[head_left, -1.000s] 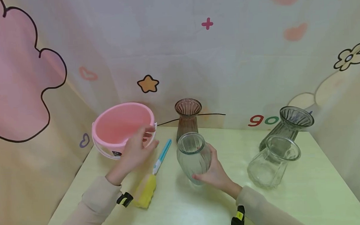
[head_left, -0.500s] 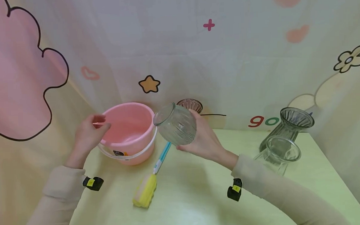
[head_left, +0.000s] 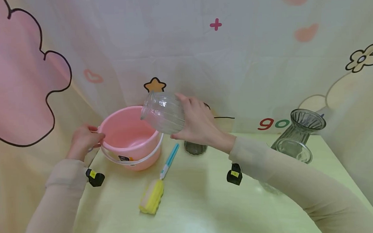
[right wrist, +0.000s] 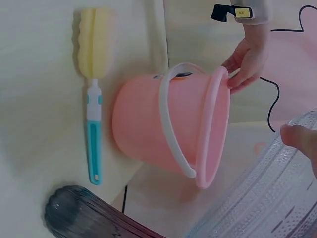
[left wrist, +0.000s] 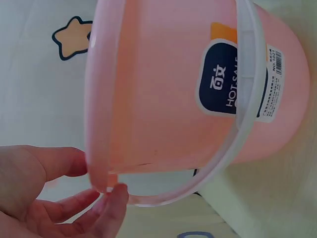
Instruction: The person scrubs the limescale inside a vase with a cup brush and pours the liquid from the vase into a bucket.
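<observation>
The right hand (head_left: 197, 121) grips a clear ribbed glass vase (head_left: 164, 113) by its body, tipped over on its side. The vase's mouth points left and hangs above the right part of the pink bucket (head_left: 125, 132). In the left wrist view, the left hand (left wrist: 64, 198) holds the bucket's rim, thumb on one side and fingers curled near the end of the white handle (left wrist: 233, 153). The bucket stands on the table, its mouth leaning slightly toward the left hand in the head view.
A bottle brush (head_left: 152, 196) with a yellow sponge head and blue handle lies before the bucket. A purple-grey vase (head_left: 195, 148) stands behind the right hand, mostly hidden. At right are a grey vase (head_left: 307, 121) and a clear jar-shaped vase (head_left: 294, 150), partly behind the sleeve.
The right hand has lifted the clear vase off the table, tilted it and carried it up and left over the bucket. The left hand has moved from the bucket's right side to its left rim.
</observation>
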Tool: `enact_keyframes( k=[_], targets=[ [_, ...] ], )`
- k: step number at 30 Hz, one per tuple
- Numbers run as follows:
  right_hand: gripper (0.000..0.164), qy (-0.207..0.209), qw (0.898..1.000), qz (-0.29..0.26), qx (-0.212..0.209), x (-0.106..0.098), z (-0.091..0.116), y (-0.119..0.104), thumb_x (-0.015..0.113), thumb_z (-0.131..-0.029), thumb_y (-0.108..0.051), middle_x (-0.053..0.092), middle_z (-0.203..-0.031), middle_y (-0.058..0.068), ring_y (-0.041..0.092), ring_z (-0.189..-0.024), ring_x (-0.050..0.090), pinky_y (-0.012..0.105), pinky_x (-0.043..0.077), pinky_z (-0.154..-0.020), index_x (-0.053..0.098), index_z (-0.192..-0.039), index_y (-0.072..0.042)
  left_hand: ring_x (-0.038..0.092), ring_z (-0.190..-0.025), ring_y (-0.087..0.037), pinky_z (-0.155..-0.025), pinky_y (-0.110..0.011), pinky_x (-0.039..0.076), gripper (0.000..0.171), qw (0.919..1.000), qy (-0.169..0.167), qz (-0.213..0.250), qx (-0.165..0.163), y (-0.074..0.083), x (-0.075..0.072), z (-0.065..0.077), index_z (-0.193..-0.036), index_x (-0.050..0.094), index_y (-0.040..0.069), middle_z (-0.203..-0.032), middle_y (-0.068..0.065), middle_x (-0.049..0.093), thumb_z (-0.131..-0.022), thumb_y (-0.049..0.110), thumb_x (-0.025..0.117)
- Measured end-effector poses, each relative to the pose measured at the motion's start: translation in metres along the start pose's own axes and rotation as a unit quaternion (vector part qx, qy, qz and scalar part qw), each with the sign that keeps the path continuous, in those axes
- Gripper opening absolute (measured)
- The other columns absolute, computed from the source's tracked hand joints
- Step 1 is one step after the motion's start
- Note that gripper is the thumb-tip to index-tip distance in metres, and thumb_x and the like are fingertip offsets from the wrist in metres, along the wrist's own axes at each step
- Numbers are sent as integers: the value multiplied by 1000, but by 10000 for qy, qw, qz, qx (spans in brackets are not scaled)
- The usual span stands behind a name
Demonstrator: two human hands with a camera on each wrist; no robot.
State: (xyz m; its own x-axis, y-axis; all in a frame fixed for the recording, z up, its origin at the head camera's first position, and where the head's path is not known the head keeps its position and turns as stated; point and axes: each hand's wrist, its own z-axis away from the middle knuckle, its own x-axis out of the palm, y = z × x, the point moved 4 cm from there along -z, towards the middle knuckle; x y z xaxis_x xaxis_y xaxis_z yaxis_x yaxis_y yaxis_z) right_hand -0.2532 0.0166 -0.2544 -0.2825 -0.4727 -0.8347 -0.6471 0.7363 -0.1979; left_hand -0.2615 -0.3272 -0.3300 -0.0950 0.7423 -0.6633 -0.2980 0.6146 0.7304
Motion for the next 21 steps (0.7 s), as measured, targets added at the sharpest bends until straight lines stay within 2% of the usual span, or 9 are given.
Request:
enact_keyframes(
  k=[3, 5, 10, 13, 15, 17, 19, 21],
  targets=[
    [108, -154, 9995, 266, -66, -2, -11, -8, 79, -56, -54, 45, -125, 14, 31, -111, 46, 48, 43, -84, 19, -140, -20, 62, -70, -15, -73, -31, 54, 54, 9994, -109, 297, -169, -6, 2, -6, -129, 35, -10, -110, -22, 48, -87, 16, 56],
    [109, -215, 9988, 430, -132, -2, -20, -12, 78, -57, -56, 44, -128, 14, 31, -115, 44, 48, 41, -87, 16, -140, -21, 62, -66, -12, -72, -30, 54, 54, 9985, -165, 475, -212, -9, 3, -8, -130, 34, -11, -109, -22, 48, -87, 15, 55],
    [108, -210, 9941, 963, -446, 1, -41, -23, 72, -60, -61, 42, -130, 15, 33, -119, 41, 49, 37, -92, 12, -141, -24, 63, -71, -15, -73, -32, 54, 56, 9980, -169, 548, -284, -14, 4, -9, -133, 31, -9, -113, -23, 48, -88, 17, 55],
    [105, -215, 9858, 1440, -835, 5, -51, -28, 69, -63, -63, 38, -133, 15, 33, -121, 39, 48, 35, -95, 14, -143, -22, 64, -77, -20, -74, -33, 53, 57, 9980, -143, 538, -303, -16, 4, -8, -134, 30, -7, -116, -24, 47, -89, 18, 54],
    [101, -209, 9749, 1869, -1195, 8, -56, -31, 69, -66, -59, 36, -135, 16, 34, -123, 37, 48, 34, -98, 17, -144, -21, 64, -82, -23, -75, -34, 53, 57, 9978, -120, 571, -320, -17, 4, -8, -135, 29, -6, -118, -24, 47, -90, 19, 54],
    [90, -172, 9588, 2374, -1550, 12, -61, -33, 68, -73, -51, 35, -137, 16, 34, -123, 36, 49, 33, -100, 21, -145, -21, 63, -86, -25, -76, -34, 53, 58, 9975, -107, 604, -341, -17, 5, -8, -136, 28, -5, -120, -24, 47, -91, 20, 53],
    [82, -192, 9391, 2897, -1837, 15, -65, -34, 66, -79, -37, 33, -138, 16, 34, -125, 34, 50, 32, -103, 21, -145, -23, 63, -87, -26, -77, -34, 53, 58, 9973, -101, 638, -335, -17, 6, -9, -137, 28, -4, -121, -24, 47, -91, 21, 53],
    [81, -329, 9155, 3433, -2070, 18, -69, -34, 65, -80, -26, 31, -141, 16, 34, -128, 32, 51, 29, -105, 18, -146, -24, 63, -86, -25, -77, -33, 52, 58, 9972, -117, 658, -345, -17, 6, -10, -137, 29, -4, -121, -23, 47, -91, 21, 54]
  ],
)
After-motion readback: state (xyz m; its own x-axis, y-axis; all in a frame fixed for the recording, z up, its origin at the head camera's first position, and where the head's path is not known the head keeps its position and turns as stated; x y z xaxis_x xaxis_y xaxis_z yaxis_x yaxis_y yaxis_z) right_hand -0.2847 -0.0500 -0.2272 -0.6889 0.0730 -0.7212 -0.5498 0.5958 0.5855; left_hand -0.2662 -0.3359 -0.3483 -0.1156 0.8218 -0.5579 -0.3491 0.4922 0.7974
